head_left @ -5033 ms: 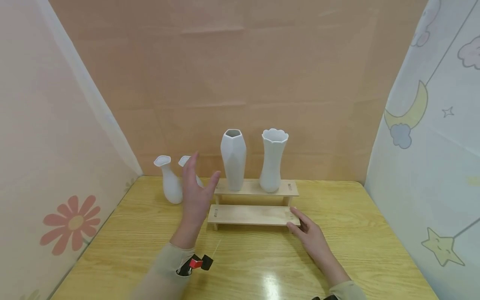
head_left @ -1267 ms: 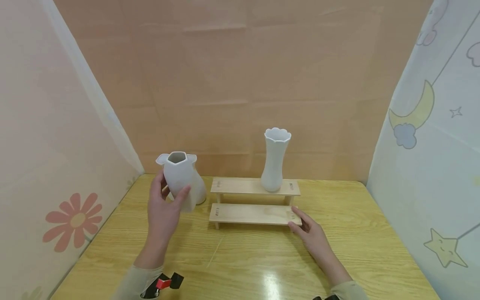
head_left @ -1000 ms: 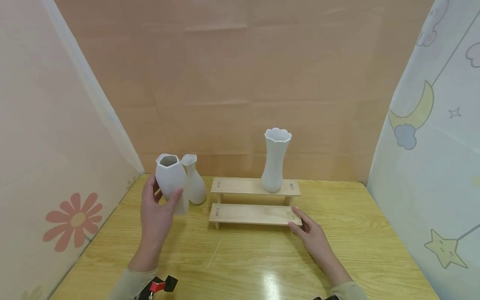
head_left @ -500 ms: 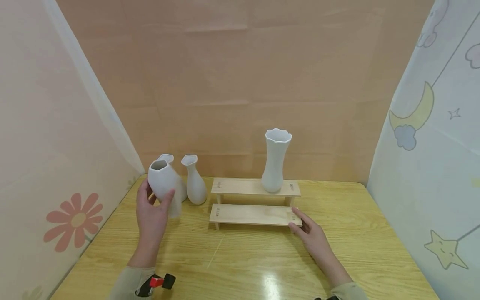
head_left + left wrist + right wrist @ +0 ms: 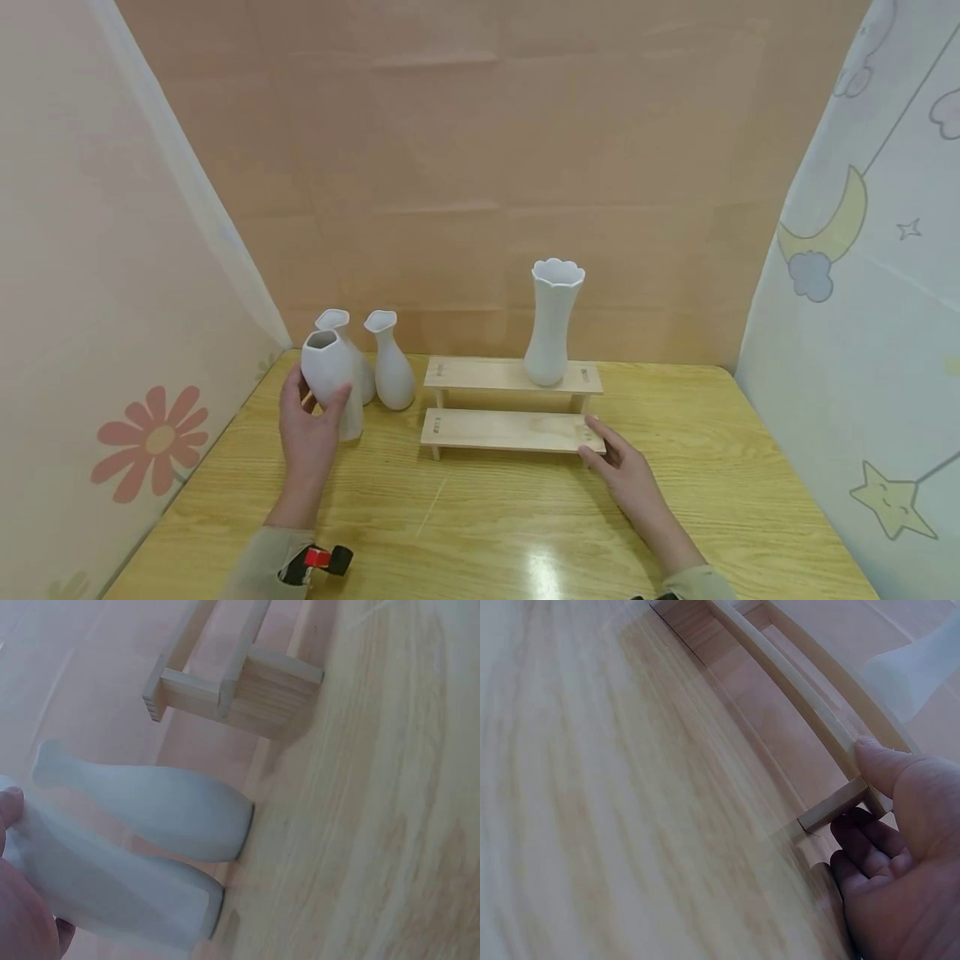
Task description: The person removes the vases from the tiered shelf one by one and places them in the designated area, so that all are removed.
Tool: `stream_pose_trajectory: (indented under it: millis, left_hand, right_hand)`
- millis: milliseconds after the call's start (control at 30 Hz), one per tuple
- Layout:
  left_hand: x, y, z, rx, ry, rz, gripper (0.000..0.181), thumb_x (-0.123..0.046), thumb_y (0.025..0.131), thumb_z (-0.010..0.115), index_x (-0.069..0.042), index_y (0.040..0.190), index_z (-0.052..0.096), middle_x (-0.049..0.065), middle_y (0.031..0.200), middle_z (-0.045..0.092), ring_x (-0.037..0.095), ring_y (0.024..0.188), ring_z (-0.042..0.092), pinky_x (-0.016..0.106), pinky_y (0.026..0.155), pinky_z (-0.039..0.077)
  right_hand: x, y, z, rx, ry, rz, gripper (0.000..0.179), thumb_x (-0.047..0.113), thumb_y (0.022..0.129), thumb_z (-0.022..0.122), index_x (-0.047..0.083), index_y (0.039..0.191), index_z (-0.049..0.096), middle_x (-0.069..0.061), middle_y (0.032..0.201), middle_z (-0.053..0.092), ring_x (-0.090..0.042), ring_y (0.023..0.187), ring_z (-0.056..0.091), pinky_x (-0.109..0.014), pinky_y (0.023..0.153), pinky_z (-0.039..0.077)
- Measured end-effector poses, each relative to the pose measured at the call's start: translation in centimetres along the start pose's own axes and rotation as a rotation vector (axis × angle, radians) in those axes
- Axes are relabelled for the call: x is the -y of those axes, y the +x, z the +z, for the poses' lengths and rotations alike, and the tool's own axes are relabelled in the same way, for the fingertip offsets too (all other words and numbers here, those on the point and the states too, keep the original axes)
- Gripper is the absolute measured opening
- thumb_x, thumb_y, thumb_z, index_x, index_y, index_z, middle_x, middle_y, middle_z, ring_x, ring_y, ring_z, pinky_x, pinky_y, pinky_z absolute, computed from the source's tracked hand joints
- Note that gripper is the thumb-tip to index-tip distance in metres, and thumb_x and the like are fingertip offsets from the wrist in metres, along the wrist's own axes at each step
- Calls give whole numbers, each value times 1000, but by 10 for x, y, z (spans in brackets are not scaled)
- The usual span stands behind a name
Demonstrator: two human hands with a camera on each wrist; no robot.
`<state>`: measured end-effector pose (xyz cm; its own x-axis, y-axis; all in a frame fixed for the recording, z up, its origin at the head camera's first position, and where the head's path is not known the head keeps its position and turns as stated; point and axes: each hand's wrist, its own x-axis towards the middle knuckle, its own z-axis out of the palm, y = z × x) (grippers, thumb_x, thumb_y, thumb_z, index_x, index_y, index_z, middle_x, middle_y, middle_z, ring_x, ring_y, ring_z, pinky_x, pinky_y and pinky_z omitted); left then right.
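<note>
Faceted vase (image 5: 331,375) lower, in left hand (image 5: 309,433)

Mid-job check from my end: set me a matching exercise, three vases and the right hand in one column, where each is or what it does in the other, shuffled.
Column one
1. Faceted vase
2. Scalloped-rim vase
3. Narrow-necked vase nearer the wooden stand
4. Right hand

Column two
A. On the upper step, nearer its right end
B. Gripping the lower step at its right end
C. Standing unheld on the table, left of the stand
D. In the grip of the left hand

Right pairs: 1-D, 2-A, 3-C, 4-B
</note>
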<state>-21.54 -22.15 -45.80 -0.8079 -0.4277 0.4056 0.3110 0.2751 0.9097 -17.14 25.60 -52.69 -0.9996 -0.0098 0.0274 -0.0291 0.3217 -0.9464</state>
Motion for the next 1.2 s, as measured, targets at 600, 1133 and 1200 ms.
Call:
stream_pose_trajectory:
  millis: [600,1133,1200]
  left_hand:
    - [21,2,1,-17,-7,-17,75,-17,102,83,-8,165,44,14,158,51,31,144,50,59,121,41]
    - [22,4,-2,-16,-7,-31,76,-14,102,82,-8,166,41,15,159,50,34,145,48,61,123,39]
    - [23,4,-2,-8,-3,-21,77,-13,103,81,-8,167,40,15,159,49,34,145,47,61,123,39]
  right_hand:
    - [2,-1,0,-2,-58,-19,74,50,108,70,21,171,43,-9,179,32,-33,162,33,-42,120,44]
    - [3,0,-1,6,-49,-1,75,50,108,70,23,171,43,-8,179,31,-32,160,37,-38,118,45]
    - [3,0,0,6,-42,-1,74,49,108,71,22,171,43,-7,179,31,-32,159,39,-34,116,47]
